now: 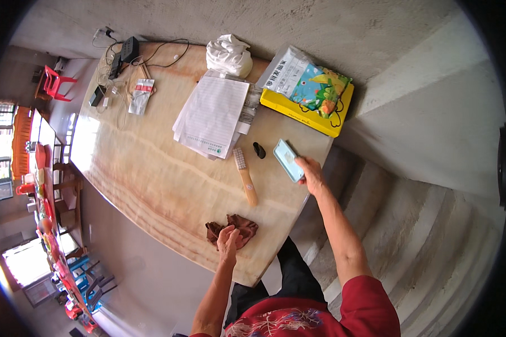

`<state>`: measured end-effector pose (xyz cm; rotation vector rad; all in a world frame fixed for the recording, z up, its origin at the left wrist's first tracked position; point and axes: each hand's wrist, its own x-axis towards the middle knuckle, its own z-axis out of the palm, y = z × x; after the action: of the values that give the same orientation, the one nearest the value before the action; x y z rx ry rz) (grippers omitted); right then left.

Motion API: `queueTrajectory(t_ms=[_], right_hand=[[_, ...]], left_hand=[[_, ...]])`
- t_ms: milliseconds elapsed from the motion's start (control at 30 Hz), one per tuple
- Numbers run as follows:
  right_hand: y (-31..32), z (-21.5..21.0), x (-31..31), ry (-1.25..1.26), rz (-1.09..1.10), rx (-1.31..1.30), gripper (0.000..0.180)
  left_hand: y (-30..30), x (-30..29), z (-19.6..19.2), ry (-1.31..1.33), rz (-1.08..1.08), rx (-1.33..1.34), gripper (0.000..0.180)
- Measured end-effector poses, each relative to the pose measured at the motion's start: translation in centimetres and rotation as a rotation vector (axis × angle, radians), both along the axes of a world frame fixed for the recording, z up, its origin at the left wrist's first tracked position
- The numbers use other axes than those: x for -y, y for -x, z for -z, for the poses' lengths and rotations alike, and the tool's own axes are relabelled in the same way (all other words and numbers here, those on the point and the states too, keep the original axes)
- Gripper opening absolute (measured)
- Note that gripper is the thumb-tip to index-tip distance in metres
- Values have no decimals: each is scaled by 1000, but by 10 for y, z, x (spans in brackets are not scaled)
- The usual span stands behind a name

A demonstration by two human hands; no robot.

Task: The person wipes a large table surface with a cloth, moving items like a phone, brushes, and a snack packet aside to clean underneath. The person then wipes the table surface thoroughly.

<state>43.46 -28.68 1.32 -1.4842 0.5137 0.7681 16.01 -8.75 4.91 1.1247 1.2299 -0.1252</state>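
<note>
Brown crumpled cloth (pixel 233 227) lying near front edge of polished wooden bench (pixel 152 168), pinched under left hand (pixel 229 238). Pale blue flat phone (pixel 288 160) grasped in right hand (pixel 311 171), at two o'clock from cloth. Wooden-handled brush (pixel 245 176) between, at twelve o'clock from cloth, long axis running away from the body.

The left hand (pixel 228 240) presses a crumpled brown cloth (pixel 232 228) on the big wooden table (pixel 146 174). The right hand (pixel 311 171) holds a flat light-blue phone (pixel 287 159).
</note>
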Motion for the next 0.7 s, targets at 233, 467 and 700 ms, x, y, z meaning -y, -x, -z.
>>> queueTrajectory(t_ms=[233,467,700], right_hand=[[-82,43,-35,-193,13,4,50],[-85,31,-47,320,-79,276,67],[-42,48,-16,652,-203,848,46]], left_hand=[[-1,1,19,-161,8,5,28],[-65,-4,57,-429,170,61,37],[-141,6,98,-713,375,-49,40]])
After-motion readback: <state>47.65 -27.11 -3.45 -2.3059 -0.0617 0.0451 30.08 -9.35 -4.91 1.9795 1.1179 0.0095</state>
